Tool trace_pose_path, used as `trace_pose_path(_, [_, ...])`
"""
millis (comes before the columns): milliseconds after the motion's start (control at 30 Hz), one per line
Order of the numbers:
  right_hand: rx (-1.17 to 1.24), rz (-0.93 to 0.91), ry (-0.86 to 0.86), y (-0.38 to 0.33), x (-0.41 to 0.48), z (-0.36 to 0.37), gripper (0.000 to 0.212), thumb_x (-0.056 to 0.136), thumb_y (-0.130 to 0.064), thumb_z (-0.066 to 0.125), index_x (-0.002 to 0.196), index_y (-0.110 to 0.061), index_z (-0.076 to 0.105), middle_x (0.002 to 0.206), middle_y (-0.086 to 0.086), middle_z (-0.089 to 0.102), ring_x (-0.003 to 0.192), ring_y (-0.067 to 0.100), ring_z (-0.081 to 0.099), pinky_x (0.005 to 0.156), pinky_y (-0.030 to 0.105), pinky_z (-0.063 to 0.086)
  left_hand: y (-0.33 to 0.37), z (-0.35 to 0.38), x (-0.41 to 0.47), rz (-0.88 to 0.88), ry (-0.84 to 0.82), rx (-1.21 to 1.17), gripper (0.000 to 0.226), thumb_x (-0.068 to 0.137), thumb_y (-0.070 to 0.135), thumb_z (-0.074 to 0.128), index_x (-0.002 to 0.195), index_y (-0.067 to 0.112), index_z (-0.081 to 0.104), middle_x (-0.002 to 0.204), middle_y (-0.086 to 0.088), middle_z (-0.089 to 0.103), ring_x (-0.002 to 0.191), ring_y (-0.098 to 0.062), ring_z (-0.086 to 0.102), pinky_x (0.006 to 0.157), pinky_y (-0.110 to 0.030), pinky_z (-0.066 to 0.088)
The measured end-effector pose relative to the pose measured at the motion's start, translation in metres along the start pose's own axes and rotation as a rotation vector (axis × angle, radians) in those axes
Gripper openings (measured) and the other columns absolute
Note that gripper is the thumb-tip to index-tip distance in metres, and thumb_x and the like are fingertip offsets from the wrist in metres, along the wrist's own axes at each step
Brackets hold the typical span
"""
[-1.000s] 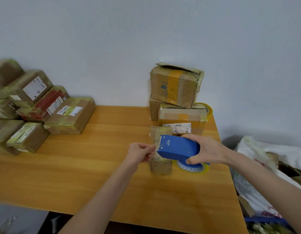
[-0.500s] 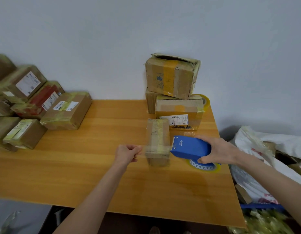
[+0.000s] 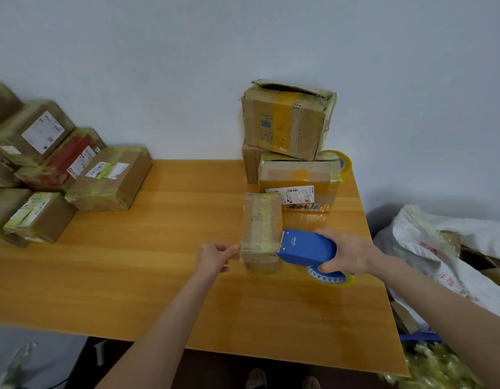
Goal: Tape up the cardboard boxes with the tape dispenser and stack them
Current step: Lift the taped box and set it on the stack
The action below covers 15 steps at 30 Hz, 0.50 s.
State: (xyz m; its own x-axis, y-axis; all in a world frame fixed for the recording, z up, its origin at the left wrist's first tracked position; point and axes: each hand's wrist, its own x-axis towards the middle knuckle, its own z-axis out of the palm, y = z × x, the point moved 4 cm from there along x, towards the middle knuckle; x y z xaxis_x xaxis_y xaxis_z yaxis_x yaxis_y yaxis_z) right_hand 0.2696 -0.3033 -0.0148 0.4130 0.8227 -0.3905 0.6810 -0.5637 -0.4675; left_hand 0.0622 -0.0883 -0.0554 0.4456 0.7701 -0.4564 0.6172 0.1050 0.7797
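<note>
A small cardboard box (image 3: pixel 261 231) lies on the wooden table (image 3: pixel 164 265), wrapped in clear tape. My right hand (image 3: pixel 348 255) grips the blue tape dispenser (image 3: pixel 306 247), whose mouth touches the box's right side; its tape roll (image 3: pixel 331 277) hangs below. My left hand (image 3: pixel 215 256) pinches the clear tape's free end just left of the box, and the strip runs across the box's near end. Behind stands a stack: a larger torn-top box (image 3: pixel 288 122) on a labelled box (image 3: pixel 299 186).
Several taped boxes (image 3: pixel 108 178) are piled at the table's left end. A spare tape roll (image 3: pixel 343 162) leans at the back right corner. White sacks (image 3: pixel 445 248) with cardboard lie on the floor beyond the table's right edge.
The dispenser moved from over the box to its right side. My left hand drew the tape end out to the left, then came back close to the box.
</note>
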Motion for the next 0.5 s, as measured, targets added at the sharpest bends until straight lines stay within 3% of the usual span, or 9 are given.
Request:
trace_pose_path(133, [0.013, -0.001, -0.014, 0.001, 0.003, 0.004, 0.072, 0.076, -0.037, 0.075, 0.136, -0.034, 0.035, 0.115, -0.004, 0.056, 0.1, 0.015, 0.056, 0.081, 0.029, 0.051, 0.004, -0.004, 0.003, 0.054, 0.027, 0.134, 0.036, 0.085, 0.032, 0.071, 0.105, 0.002, 0.072, 0.079, -0.002, 0.071, 0.064, -0.009, 0.055, 0.054, -0.028, 0.057])
trace_pose_path(200, [0.02, 0.0, -0.015, -0.001, 0.003, 0.005, 0.074, 0.076, -0.037, 0.075, 0.138, -0.032, 0.035, 0.116, -0.003, 0.056, 0.101, 0.016, 0.056, 0.083, 0.03, 0.051, 0.008, -0.006, 0.004, 0.069, 0.038, 0.196, 0.059, 0.084, 0.036, 0.072, 0.131, 0.005, 0.056, 0.079, -0.001, 0.07, 0.062, -0.007, 0.058, 0.044, -0.021, 0.051])
trace_pose_path(300, [0.034, 0.005, -0.004, 0.002, 0.002, 0.005, 0.075, 0.076, -0.036, 0.075, 0.139, -0.03, 0.034, 0.115, -0.003, 0.056, 0.1, 0.016, 0.057, 0.084, 0.031, 0.052, 0.004, -0.016, 0.011, 0.073, 0.041, 0.46, 0.085, 0.081, 0.044, 0.073, 0.149, 0.014, 0.031, 0.119, -0.008, 0.063, 0.063, -0.014, 0.064, 0.047, -0.024, 0.05])
trace_pose_path(333, [0.041, 0.008, -0.005, 0.003, 0.001, 0.005, 0.075, 0.076, -0.036, 0.075, 0.139, -0.031, 0.035, 0.115, -0.003, 0.056, 0.1, 0.016, 0.057, 0.083, 0.03, 0.052, -0.002, -0.023, 0.011, 0.066, 0.063, 0.54, 0.085, 0.081, 0.044, 0.073, 0.149, 0.016, 0.031, 0.13, -0.009, 0.058, 0.067, -0.017, 0.066, 0.053, -0.027, 0.053])
trace_pose_path(400, [0.05, 0.006, 0.009, 0.005, 0.001, 0.006, 0.073, 0.076, -0.037, 0.075, 0.137, -0.031, 0.035, 0.113, -0.003, 0.056, 0.098, 0.016, 0.057, 0.08, 0.029, 0.052, -0.007, -0.032, 0.01, 0.159, 0.142, 0.643, 0.063, 0.087, 0.038, 0.068, 0.141, 0.014, 0.045, 0.133, -0.008, 0.057, 0.087, -0.021, 0.067, 0.072, -0.032, 0.056])
trace_pose_path(433, [0.052, 0.003, 0.01, 0.006, 0.001, 0.008, 0.073, 0.075, -0.039, 0.075, 0.136, -0.032, 0.036, 0.112, -0.004, 0.056, 0.097, 0.016, 0.057, 0.08, 0.03, 0.053, -0.005, -0.031, 0.003, 0.26, 0.177, 0.635, 0.047, 0.092, 0.032, 0.063, 0.133, 0.012, 0.055, 0.13, -0.007, 0.06, 0.097, -0.02, 0.066, 0.082, -0.031, 0.054])
trace_pose_path(500, [0.054, -0.003, 0.005, 0.004, 0.003, 0.011, 0.074, 0.074, -0.041, 0.075, 0.136, -0.033, 0.035, 0.112, -0.004, 0.056, 0.097, 0.016, 0.058, 0.081, 0.033, 0.054, 0.006, -0.018, -0.019, 0.447, 0.181, 0.51, 0.03, 0.097, 0.021, 0.054, 0.124, 0.012, 0.063, 0.123, -0.003, 0.065, 0.103, -0.016, 0.062, 0.086, -0.02, 0.047])
